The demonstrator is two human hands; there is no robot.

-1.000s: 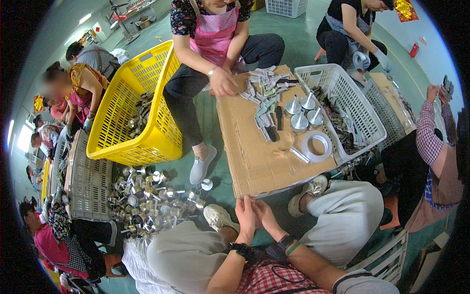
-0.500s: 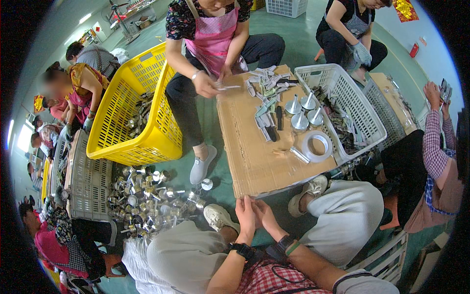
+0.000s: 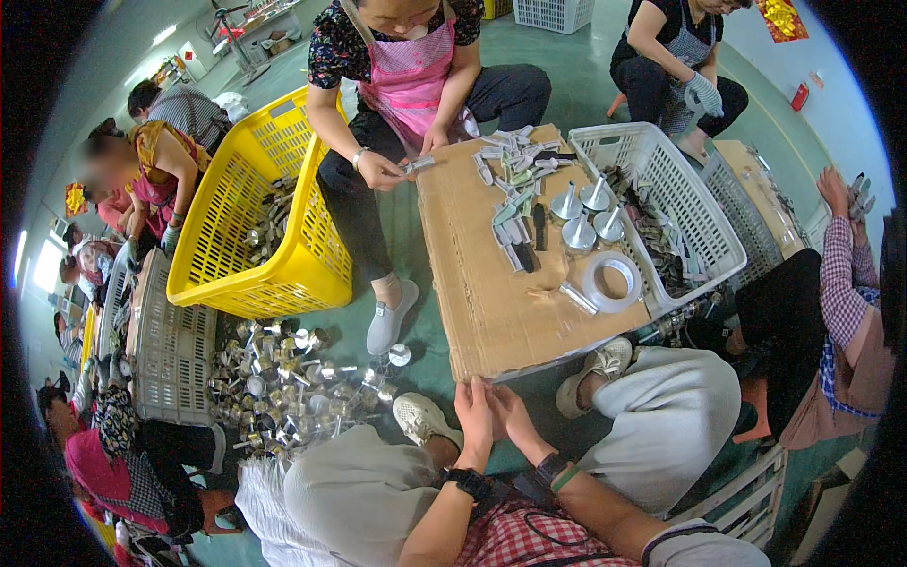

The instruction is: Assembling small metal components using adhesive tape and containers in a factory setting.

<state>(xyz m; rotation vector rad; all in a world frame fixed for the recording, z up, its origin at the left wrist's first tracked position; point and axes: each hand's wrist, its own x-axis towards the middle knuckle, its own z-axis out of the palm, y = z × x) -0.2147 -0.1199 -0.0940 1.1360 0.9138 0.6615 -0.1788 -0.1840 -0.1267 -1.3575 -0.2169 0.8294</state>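
My left hand (image 3: pixel 474 416) and my right hand (image 3: pixel 511 413) are together at the near edge of a brown cardboard sheet (image 3: pixel 472 312). Fingers on both are bent and closed; whatever lies between them, if anything, is hidden. On the cardboard sit a roll of clear tape (image 3: pixel 611 283) and several silver metal discs with upright stems (image 3: pixel 578 233). Beyond these lies a pile of small grey and pale green strip-like pieces (image 3: pixel 520 180), with a black one (image 3: pixel 539 227) beside it. Across from me, a person in a pink apron holds a small grey piece (image 3: pixel 418 164).
A yellow crate (image 3: pixel 283 288) with grey parts stands at the left, and a white crate (image 3: pixel 718 255) of similar pieces at the right. Stemmed metal discs (image 3: pixel 293 378) are heaped on the green floor. Other people sit working on both sides.
The person opposite has shifted leftward, and the piece in their hand is now turned at the cardboard's edge. A person at far right has lowered their hands slightly. My hands stay put.
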